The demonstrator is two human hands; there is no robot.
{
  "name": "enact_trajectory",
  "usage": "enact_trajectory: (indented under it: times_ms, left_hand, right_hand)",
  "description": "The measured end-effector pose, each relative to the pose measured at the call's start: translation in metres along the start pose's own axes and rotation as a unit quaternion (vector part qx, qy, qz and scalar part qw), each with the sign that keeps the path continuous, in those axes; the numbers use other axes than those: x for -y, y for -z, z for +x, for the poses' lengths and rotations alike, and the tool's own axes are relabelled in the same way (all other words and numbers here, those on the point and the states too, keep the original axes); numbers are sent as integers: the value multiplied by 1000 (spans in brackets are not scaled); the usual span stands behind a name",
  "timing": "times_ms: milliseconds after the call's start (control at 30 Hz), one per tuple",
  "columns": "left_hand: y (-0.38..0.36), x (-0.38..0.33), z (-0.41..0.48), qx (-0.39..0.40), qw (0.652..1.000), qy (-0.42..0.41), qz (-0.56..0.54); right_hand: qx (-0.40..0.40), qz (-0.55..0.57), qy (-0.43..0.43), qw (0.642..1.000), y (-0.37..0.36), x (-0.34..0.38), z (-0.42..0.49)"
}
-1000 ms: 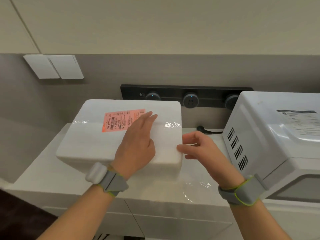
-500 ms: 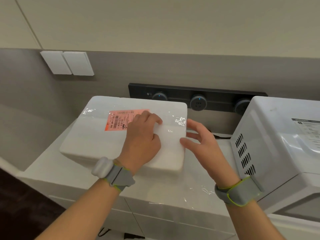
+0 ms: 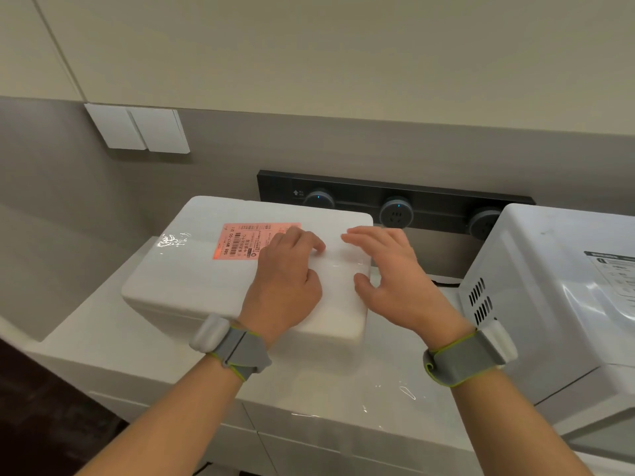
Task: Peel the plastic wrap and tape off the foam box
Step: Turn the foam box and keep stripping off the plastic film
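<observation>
The foam box (image 3: 206, 280) sits at the desk's (image 3: 309, 389) back edge, left of a white appliance (image 3: 549, 304), wrap and tape unpeeled. The left hand (image 3: 285, 280) presses flat on the lid, fingers curled beside the pink label (image 3: 240, 240). The right hand (image 3: 388, 269) rests open near the box's right edge, gripping nothing. Looks like the hunt for a seam; next, a fingernail must lift a loose edge of film.

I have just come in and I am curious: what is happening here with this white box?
A person works on a foam box that sits on a counter beside a white appliance. Both hands lie on the lid: the left hand next to the pink label, the right hand near the right edge. Shiny wrap covers the box; nothing looks peeled off yet.
</observation>
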State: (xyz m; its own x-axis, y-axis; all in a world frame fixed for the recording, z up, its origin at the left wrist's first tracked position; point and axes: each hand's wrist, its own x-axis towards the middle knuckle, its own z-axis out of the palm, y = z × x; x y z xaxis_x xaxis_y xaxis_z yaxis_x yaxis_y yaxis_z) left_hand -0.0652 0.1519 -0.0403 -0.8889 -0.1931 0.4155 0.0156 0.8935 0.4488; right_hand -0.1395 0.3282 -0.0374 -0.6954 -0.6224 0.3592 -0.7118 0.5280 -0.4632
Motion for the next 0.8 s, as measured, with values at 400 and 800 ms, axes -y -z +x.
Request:
enact_trajectory:
  times_ms: [400,800]
  left_hand:
    - [4,-2,-11,-23,1000,-8,2]
    - [6,-5,-18,-34,999,-14,-1]
  right_hand:
    - [9,-59,75,995,3,-2,1]
    - [-6,-103,82,991,4,5,5]
